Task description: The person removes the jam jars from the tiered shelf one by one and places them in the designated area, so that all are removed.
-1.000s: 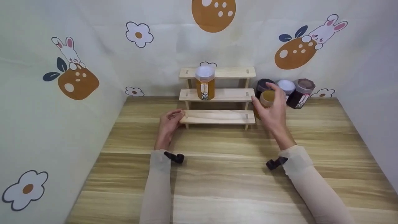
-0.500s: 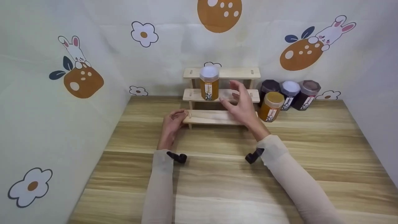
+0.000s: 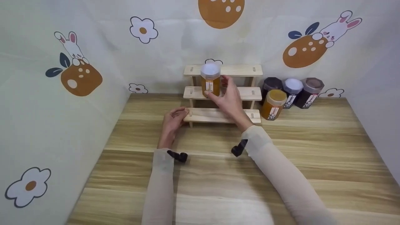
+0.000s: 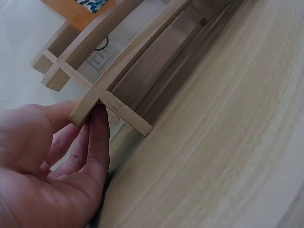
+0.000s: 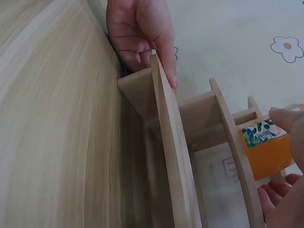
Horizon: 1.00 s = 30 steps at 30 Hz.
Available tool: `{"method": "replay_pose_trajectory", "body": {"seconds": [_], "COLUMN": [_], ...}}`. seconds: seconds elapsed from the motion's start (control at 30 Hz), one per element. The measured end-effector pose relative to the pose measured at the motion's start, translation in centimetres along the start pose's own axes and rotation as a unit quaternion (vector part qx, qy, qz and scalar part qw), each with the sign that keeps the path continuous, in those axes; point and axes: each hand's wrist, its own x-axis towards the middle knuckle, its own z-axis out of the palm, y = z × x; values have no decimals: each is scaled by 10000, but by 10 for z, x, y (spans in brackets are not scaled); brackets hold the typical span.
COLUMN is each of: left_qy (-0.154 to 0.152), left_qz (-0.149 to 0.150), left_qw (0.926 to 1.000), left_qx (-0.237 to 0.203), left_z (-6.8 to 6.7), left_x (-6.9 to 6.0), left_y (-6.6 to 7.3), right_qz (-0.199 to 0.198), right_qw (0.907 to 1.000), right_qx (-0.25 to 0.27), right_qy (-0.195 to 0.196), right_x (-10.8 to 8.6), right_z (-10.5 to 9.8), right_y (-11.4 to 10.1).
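Note:
A three-tier wooden display stand (image 3: 206, 116) stands on the table near the back wall. My left hand (image 3: 172, 121) pinches the left end of its lowest shelf, thumb on top and fingers beneath, as the left wrist view shows. On the middle shelf stands an upright amber jar (image 3: 211, 82) with a pale lid and a label. My right hand (image 3: 230, 97) grips this jar from the right, thumb across its front. Its other fingers are partly hidden behind the jar, though the right wrist view shows some curled beside its orange side (image 5: 268, 159).
To the right of the stand is a group of jars: another amber jar (image 3: 274, 104) in front, and a dark jar (image 3: 271, 83), a white-lidded jar (image 3: 293, 86) and a brown-lidded dark jar (image 3: 309, 93) behind. A patterned cloth wall (image 3: 175, 47) encloses the wood-grain table (image 3: 212, 175).
My right hand has moved left from beside the jars on the right to the amber jar on the middle shelf and taken hold of it. My left hand keeps its hold on the stand.

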Motion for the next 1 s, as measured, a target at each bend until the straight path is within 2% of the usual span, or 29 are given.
{"method": "replay_pose_trajectory", "body": {"seconds": [0.13,0.23,0.47,0.63,1.0], "left_qy": [30,34,32,-5,3], "left_qz": [-78,-154,-119,-95,-221], "left_qw": [9999,9998,9999,9998,9991], "left_qx": [110,140,120,190,368], "left_z": [-1,-2,-1,0,-2], "left_x": [0,-1,-2,-3,-3], "left_y": [1,1,4,4,3], "right_qz": [246,324,340,422,225], "right_qw": [9975,9946,9917,9919,9989], "right_qx": [-650,-950,-1187,-1146,-305], "right_qy": [155,253,358,341,274], "right_x": [1,1,1,0,-9], "right_z": [6,9,13,12,1], "right_y": [-4,-6,-12,-13,-3]}}
